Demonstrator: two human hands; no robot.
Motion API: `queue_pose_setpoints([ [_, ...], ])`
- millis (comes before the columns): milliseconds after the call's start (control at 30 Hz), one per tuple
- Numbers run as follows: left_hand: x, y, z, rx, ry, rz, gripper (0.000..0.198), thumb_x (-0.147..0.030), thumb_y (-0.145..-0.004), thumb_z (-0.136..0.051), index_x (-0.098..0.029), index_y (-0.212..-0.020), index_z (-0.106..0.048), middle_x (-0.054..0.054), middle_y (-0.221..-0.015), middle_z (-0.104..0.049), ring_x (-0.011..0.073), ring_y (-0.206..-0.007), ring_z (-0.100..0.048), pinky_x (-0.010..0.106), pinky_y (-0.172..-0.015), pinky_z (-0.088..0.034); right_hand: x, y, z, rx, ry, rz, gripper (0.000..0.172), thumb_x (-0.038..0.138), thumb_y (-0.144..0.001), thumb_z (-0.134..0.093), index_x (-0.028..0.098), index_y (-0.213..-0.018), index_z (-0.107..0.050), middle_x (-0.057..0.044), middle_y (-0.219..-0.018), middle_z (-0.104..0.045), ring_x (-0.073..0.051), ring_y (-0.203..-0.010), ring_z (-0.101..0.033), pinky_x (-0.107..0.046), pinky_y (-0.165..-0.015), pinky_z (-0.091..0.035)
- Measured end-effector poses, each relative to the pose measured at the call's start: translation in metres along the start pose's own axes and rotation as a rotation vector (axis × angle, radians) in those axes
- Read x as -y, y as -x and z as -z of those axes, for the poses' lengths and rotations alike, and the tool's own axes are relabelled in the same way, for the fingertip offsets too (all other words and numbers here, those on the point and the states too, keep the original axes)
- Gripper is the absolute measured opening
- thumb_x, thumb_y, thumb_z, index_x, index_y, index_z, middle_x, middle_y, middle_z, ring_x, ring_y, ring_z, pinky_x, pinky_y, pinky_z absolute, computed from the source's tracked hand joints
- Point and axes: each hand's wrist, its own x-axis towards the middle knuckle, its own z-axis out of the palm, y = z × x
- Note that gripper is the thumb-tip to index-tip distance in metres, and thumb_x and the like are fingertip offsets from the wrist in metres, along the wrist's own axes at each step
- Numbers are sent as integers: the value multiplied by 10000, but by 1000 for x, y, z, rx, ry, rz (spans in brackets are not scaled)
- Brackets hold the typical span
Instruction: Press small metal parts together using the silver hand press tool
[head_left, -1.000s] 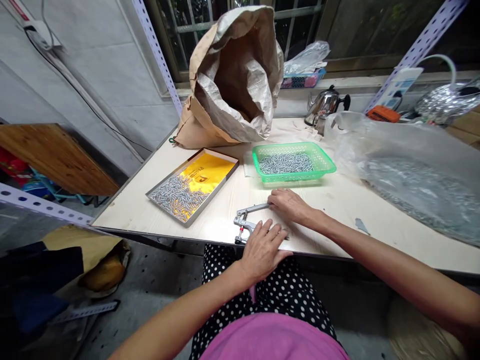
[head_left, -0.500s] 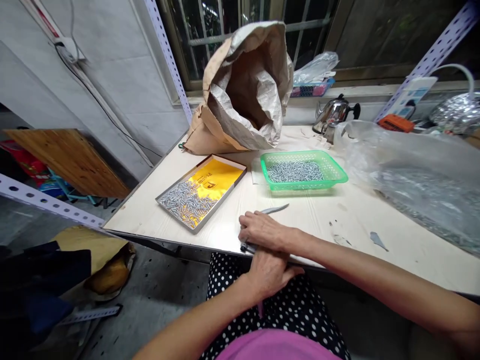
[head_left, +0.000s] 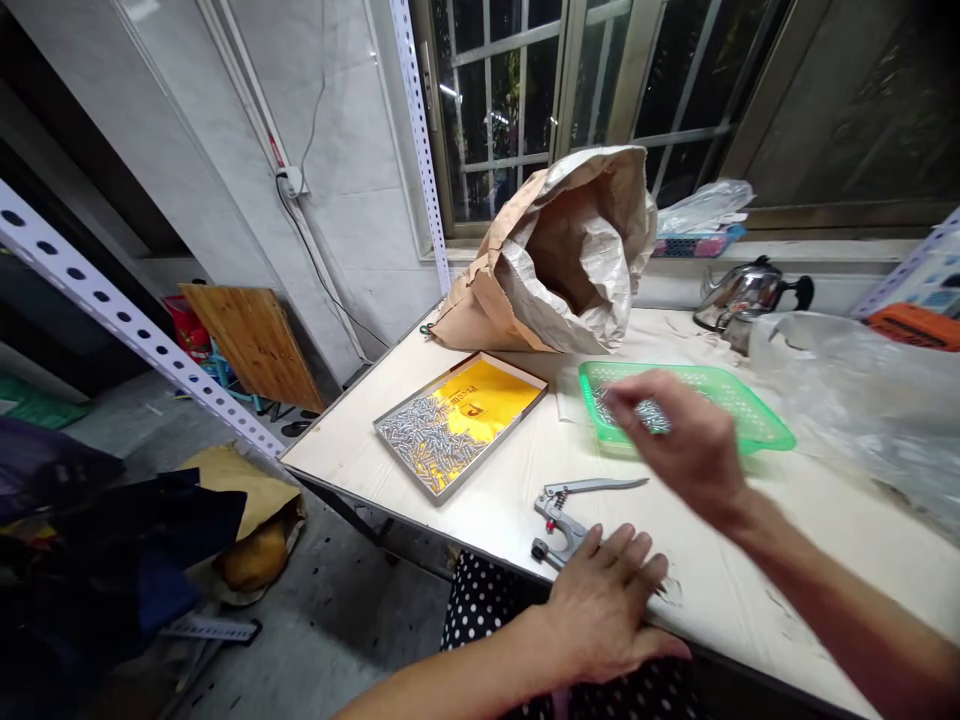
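My left hand (head_left: 611, 602) lies palm down at the table's front edge, fingers stretched out, over the lower handle of grey metal hand pliers (head_left: 570, 535). The pliers have a spring, a red part and a black round end; their upper handle points right. Above the green perforated basket (head_left: 757, 415) is my right hand (head_left: 690, 440), blurred, with thumb and fingers drawn together; whatever is in them is hidden. Small silvery metal pieces (head_left: 652, 417) lie in the basket, partly behind that hand. Similar pieces (head_left: 427, 435) fill the near-left part of a shallow tray (head_left: 499, 380) with a yellow bottom.
Behind the tray leans an open paper sack (head_left: 540, 260). A metal kettle (head_left: 750, 292) stands at the back, near an orange object (head_left: 919, 328). Clear plastic bags (head_left: 847, 400) cover the table's right side. A perforated metal strut (head_left: 150, 320) slants at the left.
My right hand has left the pliers and risen to the basket. My left hand has flattened and spread its fingers, so more of the pliers shows. The camera view has turned left.
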Motion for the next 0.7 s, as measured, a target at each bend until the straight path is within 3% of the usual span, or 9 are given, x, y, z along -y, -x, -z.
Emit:
queue_pose_setpoints([
  [67,1,-2,8,7,-11,-26,745,-670,-898,-351,-156,-1438,-340,124,-1486,-407,268,-1419,-279,462,-1166,-234,-28,-23,18,-64,205,-85,156,303,-945,-494,211,-1002,-606,-62,-908,-625,-203,-811,-593,-359,-762,-473],
  [100,1,-3,10,13,-16,-31,743,-670,-896,-360,-156,-1433,-348,126,-1473,-424,264,-1415,-290,453,-1163,-243,-42,-29,23,-32,312,-121,190,304,-943,-480,193,-1021,-614,-82,-926,-620,-219,-822,-594,-372,-751,-473],
  [167,1,-6,12,14,-21,-36,753,-677,-883,-385,-154,-1423,-361,136,-1448,-452,265,-1404,-311,444,-1156,-255,-62,-35,24,129,520,-210,282,326,-928,-483,159,-1114,-614,-127,-982,-605,-256,-821,-595,-386,-683,-466],
  [233,1,-8,11,-1,-15,-53,749,-672,-882,-399,-143,-1412,-372,149,-1431,-466,269,-1401,-316,433,-1161,-245,-64,-33,11,264,571,-229,344,344,-923,-484,164,-1195,-596,-137,-1026,-597,-259,-806,-598,-372,-643,-457],
  [400,2,-14,6,-15,18,-86,723,-648,-910,-370,-115,-1399,-388,153,-1425,-471,269,-1396,-325,400,-1172,-217,-11,-36,-65,568,207,-35,266,257,-948,-449,220,-1092,-669,-81,-1021,-635,-201,-880,-610,-303,-744,-459],
  [500,6,-17,1,-23,55,-62,730,-642,-910,-381,-133,-1431,-357,139,-1428,-479,266,-1372,-372,411,-1173,-228,18,-51,-122,778,165,80,238,211,-940,-465,213,-1020,-689,-75,-995,-656,-205,-938,-597,-283,-740,-443],
  [600,10,-18,-5,-20,88,-74,715,-612,-906,-425,-173,-1462,-325,118,-1401,-517,273,-1341,-418,441,-1165,-264,26,-68,-178,887,165,148,240,186,-941,-459,213,-1049,-672,-73,-1068,-664,-210,-1019,-584,-273,-773,-444],
  [700,13,-11,-7,-22,96,-46,647,-509,-923,-455,-253,-1491,-282,62,-1415,-510,277,-1335,-428,452,-1132,-338,26,-76,-224,941,192,122,259,120,-913,-456,160,-1044,-676,-117,-1091,-668,-227,-1012,-604,-290,-776,-466],
])
